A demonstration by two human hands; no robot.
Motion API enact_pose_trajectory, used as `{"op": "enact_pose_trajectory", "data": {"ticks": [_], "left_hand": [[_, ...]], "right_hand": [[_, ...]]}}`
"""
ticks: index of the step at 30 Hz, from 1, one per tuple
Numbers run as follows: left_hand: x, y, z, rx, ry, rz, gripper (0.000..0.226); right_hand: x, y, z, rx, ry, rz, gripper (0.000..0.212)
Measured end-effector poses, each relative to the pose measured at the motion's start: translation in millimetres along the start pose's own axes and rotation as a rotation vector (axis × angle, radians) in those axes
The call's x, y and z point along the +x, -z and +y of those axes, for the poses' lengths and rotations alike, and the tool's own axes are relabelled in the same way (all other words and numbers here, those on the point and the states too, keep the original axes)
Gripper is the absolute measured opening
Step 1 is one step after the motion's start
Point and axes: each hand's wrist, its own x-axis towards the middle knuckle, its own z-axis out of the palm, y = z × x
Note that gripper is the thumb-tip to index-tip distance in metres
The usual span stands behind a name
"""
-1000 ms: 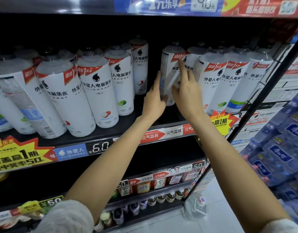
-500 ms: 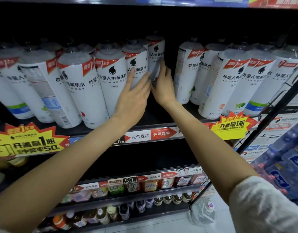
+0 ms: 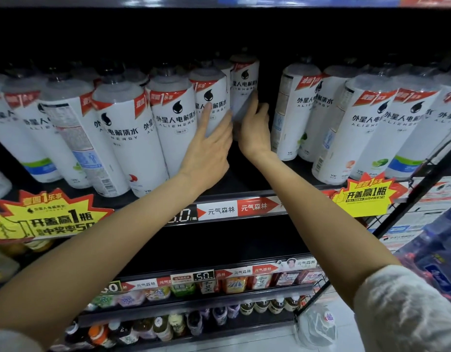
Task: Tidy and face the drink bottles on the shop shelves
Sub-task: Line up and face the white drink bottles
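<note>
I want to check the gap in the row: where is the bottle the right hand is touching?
Head view, upper shelf, centre: the bottle stands set back, the right hand against its right side, just left of the empty gap.

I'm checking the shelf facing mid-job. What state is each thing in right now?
Left hand: open, flat against a front bottle.
Right hand: wrapped round the set-back bottle.
Set-back bottle: upright, logo forward, deeper than its neighbours.
Front bottle: upright, logo forward.
Turned bottle: nutrition panel and barcode facing out.
Bottle right of the gap: side panel showing.
Shelf: bare gap at centre front.
</note>
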Motion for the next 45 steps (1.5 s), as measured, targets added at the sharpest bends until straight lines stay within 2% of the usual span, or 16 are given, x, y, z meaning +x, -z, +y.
{"op": "enact_pose_trajectory", "data": {"ticks": [4,7,10,15,19,22,23,25,27,28,30,32,34,37,41,45], "left_hand": [[24.9,-3.0,4.5,0.089,-0.133,-0.055,0.055],[29.8,-6.7,4.1,0.125,-0.208,-0.099,0.050],[28.3,-7.3,1.9,0.133,-0.214,-0.087,0.046],[28.1,-5.8,-2.5,0.162,-0.225,-0.130,0.045],[29.1,-11.5,-1.5,0.169,-0.234,-0.124,0.044],[26.2,-12.9,-1.9,0.094,-0.235,-0.054,0.042],[25.5,-11.3,-2.4,0.029,-0.213,-0.004,0.041],[22.8,-7.6,-8.6,-0.223,-0.146,0.204,0.037],[14.0,-6.7,-12.1,-0.646,-0.047,0.435,0.026],[7.4,-2.8,-13.9,-0.851,0.021,0.470,0.019],[-4.3,11.9,-11.5,-1.199,0.232,0.401,0.023],[-6.4,18.8,-0.2,-1.535,0.464,0.280,0.046],[0.3,23.2,9.9,-1.799,0.592,0.180,0.065],[13.1,37.1,20.9,-1.957,0.590,0.099,0.080],[28.8,57.9,34.5,-1.977,0.500,0.052,0.081],[41.0,67.9,49.6,-1.986,0.463,0.054,0.079]], "right_hand": [[9.0,-6.5,1.7,-0.185,0.068,0.101,0.058],[13.1,-14.0,2.7,-0.311,0.070,0.121,0.057],[17.1,-19.3,3.3,-0.281,0.083,0.088,0.060],[24.9,-6.6,-3.5,-0.153,0.129,-0.042,0.084],[17.1,-7.0,-9.0,-0.193,0.136,-0.008,0.083],[4.0,-4.3,-7.9,-0.241,0.131,0.065,0.084],[-2.3,-0.7,-6.3,-0.247,0.141,0.088,0.083],[-18.1,8.1,-7.2,-0.177,0.176,0.094,0.081],[-35.4,18.4,-9.3,-0.088,0.215,0.079,0.081],[-43.3,23.2,-10.5,-0.049,0.231,0.078,0.083],[-58.1,32.9,-11.5,0.048,0.254,0.074,0.093],[-72.3,42.7,-8.6,0.131,0.260,0.080,0.103],[-86.6,53.5,-2.4,0.144,0.269,0.123,0.103],[-99.5,68.8,10.4,0.054,0.239,0.177,0.102],[-104.5,86.2,31.9,-0.207,0.211,0.337,0.103],[-105.8,96.9,45.1,-0.455,0.152,0.550,0.083]]}}
